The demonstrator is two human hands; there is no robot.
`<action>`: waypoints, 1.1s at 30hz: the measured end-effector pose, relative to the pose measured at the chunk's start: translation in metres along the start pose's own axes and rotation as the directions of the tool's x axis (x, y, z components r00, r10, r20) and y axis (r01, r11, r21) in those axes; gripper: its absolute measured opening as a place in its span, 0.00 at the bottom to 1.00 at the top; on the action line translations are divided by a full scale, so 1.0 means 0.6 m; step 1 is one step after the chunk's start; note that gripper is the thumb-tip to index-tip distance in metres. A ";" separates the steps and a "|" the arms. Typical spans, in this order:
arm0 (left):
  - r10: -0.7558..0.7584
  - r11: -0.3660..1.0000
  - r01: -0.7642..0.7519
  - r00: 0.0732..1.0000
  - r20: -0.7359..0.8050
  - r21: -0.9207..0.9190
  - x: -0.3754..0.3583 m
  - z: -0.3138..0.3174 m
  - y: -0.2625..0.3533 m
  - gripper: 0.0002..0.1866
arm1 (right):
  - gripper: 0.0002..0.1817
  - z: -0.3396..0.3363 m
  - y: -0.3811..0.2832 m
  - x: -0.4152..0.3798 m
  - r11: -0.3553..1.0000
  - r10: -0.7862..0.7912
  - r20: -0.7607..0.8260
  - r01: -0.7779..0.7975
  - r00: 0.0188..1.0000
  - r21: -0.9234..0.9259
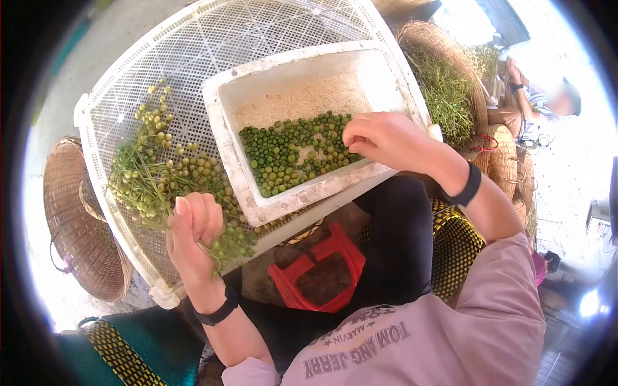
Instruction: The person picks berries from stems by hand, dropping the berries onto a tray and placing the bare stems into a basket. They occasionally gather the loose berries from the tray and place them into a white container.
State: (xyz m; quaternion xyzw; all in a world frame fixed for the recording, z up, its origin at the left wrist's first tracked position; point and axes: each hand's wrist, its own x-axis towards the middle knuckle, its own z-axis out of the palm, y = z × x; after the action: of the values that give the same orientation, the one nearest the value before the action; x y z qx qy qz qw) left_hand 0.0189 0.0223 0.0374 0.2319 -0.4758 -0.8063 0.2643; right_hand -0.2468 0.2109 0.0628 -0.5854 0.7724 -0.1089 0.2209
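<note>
My left hand (193, 235) is closed around a sprig of green berries on stems (228, 241), over the near edge of a white perforated tray (193, 45). More stemmed berry clusters (151, 177) lie heaped on the tray's left side. My right hand (383, 138) hovers with pinched fingers over a white foam box (222, 103) set on the tray, touching the loose green berries (290, 154) piled in it. Whether the fingers hold a berry is hidden.
A red plastic stool (318, 270) stands under the tray by my knees. A woven basket (80, 225) sits to the left. Another basket with green stems (444, 90) is at the right. A second person (544, 103) sits at the far right.
</note>
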 end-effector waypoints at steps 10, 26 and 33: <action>-0.054 0.998 0.051 0.995 0.082 0.036 -0.023 0.035 0.018 0.27 | 0.07 0.015 0.014 0.061 0.982 -0.023 0.248 0.069 0.968 -0.178; -0.189 0.981 0.174 0.956 0.226 0.081 -0.044 0.082 0.042 0.26 | 0.05 0.032 0.025 0.092 0.992 0.019 0.297 0.019 0.955 -0.122; -0.355 0.913 0.295 0.915 0.190 0.282 -0.042 0.097 0.025 0.25 | 0.05 0.022 0.010 0.080 0.993 -0.061 0.279 0.087 0.958 -0.082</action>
State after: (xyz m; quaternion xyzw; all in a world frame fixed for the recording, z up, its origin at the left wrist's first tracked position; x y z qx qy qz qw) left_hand 0.0044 0.0698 0.0794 0.2413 -0.5552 -0.7951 0.0358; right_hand -0.2563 0.1680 0.0384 -0.6331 0.7159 0.0019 0.2945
